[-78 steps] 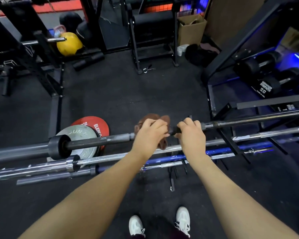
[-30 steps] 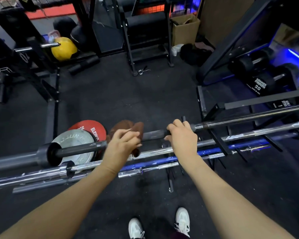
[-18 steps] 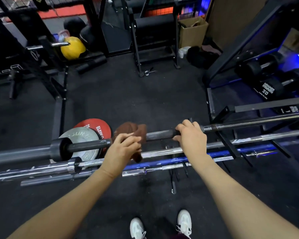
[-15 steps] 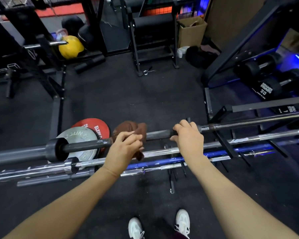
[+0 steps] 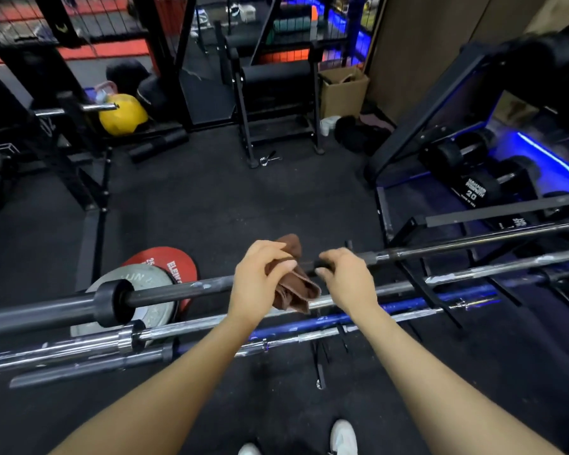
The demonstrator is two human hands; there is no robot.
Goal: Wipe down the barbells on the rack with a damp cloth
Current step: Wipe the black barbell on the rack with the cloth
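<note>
We see the left hand [image 5: 260, 277] curled around a brown cloth [image 5: 294, 289], which is bunched against the black barbell [image 5: 178, 290], the top bar of the rack; folds of cloth hang below the bar at about five o'clock from the hand. Just beside it, at three o'clock, the right hand [image 5: 345, 277] wraps its fingers over the same bar, thumb tucked underneath. The two hands are near each other but apart, with a short stretch of bar showing between them. Below the black barbell lie a chrome barbell [image 5: 457, 275], a blue barbell [image 5: 424, 302] and a thinner chrome bar [image 5: 375, 326], all running roughly parallel. At nine o'clock from the hands, a grey weight plate [image 5: 135, 280] overlaps a red weight plate [image 5: 174, 261] on the dark floor [image 5: 243, 205]. At one o'clock sit black dumbbells [image 5: 473, 188] under blue light.
</note>
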